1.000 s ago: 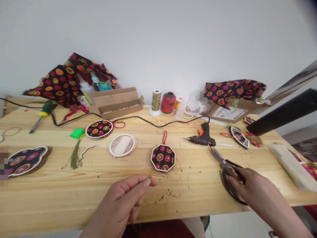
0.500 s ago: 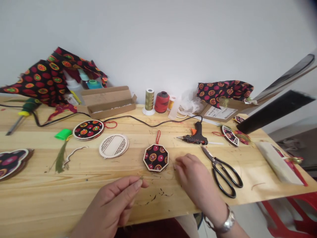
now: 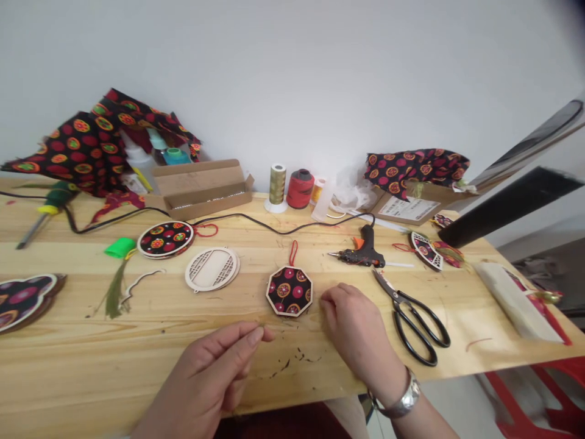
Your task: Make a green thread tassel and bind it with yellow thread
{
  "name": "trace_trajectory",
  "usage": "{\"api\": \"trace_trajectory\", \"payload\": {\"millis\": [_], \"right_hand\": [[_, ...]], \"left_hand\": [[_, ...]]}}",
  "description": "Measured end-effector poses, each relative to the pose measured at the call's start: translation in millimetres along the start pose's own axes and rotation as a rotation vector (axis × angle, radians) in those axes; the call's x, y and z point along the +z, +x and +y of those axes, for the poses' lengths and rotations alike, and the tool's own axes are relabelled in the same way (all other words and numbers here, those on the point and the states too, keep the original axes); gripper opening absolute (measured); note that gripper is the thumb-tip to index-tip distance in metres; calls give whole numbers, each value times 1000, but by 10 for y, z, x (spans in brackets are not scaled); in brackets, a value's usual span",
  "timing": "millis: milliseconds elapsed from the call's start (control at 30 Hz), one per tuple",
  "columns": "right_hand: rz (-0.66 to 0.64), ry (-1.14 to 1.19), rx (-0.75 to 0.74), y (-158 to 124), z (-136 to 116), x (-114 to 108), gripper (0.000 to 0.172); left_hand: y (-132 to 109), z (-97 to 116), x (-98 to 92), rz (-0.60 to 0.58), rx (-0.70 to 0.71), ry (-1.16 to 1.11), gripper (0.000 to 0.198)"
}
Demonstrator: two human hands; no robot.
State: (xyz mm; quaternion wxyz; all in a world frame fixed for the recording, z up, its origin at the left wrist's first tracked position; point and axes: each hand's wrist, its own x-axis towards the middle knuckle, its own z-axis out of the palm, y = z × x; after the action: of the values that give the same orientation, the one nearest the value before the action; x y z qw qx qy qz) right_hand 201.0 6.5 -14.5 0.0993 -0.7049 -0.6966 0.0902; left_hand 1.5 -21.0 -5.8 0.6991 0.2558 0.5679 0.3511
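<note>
My left hand (image 3: 214, 372) hovers over the near edge of the wooden table (image 3: 137, 360), thumb and fingers pinched together on something too thin to name. My right hand (image 3: 356, 329) rests on the table just right of an octagonal ornament (image 3: 289, 291) covered in black fabric with red and orange dots and a red loop; its fingers are curled down to the wood near the ornament's edge, what they hold is hidden. Black scissors (image 3: 414, 320) lie free to the right of that hand.
A black glue gun (image 3: 361, 253) with its cord lies behind the scissors. A pale wooden round frame (image 3: 212, 269), a round fabric ornament (image 3: 165, 238), a green tassel (image 3: 116, 274), thread spools (image 3: 299, 188), cardboard boxes (image 3: 201, 186) and patterned fabric (image 3: 91, 143) fill the table.
My right hand let go of the scissors, which now lie on the table, and moved left to the octagonal ornament. My left hand has kept its pinch.
</note>
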Motion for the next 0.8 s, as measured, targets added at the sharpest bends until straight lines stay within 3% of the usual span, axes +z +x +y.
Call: {"api": "trace_trajectory", "payload": {"millis": [100,233,400,567,800], "right_hand": [[-21,126,14,-36,40,-35,20],[-96,595,87,-120,24,-70,15],[-248,1137,228,-198,-161,-65,17],[-354,1552,272,-232,-379,-6,22],[-338,1788,305,-210,-581,123,27]], "left_hand": [[-8,-12,-12,-7,15,-8,29],[-6,-7,10,-5,36,-34,27],[15,20,67,57,89,-33,24],[46,57,77,77,200,58,22],[95,88,167,19,265,39,20]]}}
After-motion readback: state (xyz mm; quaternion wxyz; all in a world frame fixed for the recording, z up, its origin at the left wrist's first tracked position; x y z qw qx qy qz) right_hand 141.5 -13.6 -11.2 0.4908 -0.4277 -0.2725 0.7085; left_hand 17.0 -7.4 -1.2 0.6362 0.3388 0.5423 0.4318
